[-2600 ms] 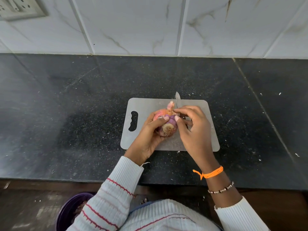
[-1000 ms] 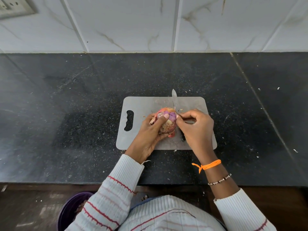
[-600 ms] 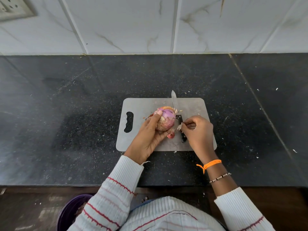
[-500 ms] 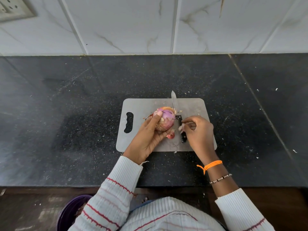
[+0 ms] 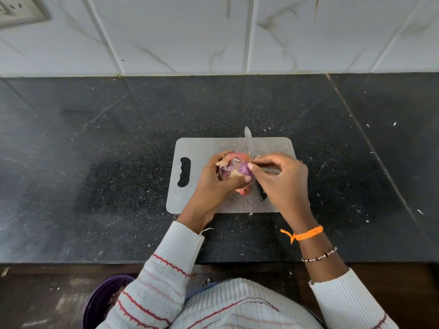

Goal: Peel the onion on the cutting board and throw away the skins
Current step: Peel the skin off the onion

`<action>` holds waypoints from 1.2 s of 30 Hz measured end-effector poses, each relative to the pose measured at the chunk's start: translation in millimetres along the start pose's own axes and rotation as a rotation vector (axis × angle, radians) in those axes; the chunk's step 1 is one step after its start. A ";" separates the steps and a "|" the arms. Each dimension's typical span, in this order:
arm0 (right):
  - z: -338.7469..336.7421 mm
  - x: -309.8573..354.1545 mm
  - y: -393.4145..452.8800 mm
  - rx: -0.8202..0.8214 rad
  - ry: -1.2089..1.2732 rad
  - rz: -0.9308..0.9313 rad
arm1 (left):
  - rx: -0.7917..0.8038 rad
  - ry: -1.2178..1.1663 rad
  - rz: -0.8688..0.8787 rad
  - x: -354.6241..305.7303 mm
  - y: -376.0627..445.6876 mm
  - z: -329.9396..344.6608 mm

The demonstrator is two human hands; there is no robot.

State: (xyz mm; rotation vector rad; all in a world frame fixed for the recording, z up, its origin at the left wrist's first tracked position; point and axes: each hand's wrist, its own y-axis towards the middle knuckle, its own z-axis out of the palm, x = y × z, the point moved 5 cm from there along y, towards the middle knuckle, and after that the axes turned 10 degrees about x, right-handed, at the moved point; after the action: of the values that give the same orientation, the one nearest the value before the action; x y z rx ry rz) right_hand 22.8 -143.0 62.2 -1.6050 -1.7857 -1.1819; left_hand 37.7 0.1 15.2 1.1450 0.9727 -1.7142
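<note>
Over cutting board (image 5: 202,148), both hands around onion (image 5: 234,166).

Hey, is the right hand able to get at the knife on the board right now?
Probably yes. The knife lies flat on the cutting board, its handle just under the right hand. That hand would first have to release the onion skin it pinches.

A home kitchen: a black granite counter (image 5: 118,162) under the hands, white marble-look wall tiles (image 5: 178,32) beyond them, a grey cutting board (image 5: 204,148) beneath.
</note>
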 end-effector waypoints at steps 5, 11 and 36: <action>0.5 -2.0 0.5 0.020 0.016 -0.003 | -0.018 0.055 0.004 -1.5 -1.1 -0.9; 2.7 -3.5 0.0 0.036 0.015 0.004 | -0.025 0.064 -0.001 0.9 -0.7 -3.2; 7.7 -31.6 -4.0 0.000 0.054 0.172 | -0.011 -0.072 -0.034 7.5 -1.7 -3.0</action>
State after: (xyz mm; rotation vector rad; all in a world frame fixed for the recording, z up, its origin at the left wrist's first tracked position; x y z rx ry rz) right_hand 27.3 -154.1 31.7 -1.6727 -1.5794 -1.1340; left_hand 35.2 1.8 7.5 1.0582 0.9606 -1.7627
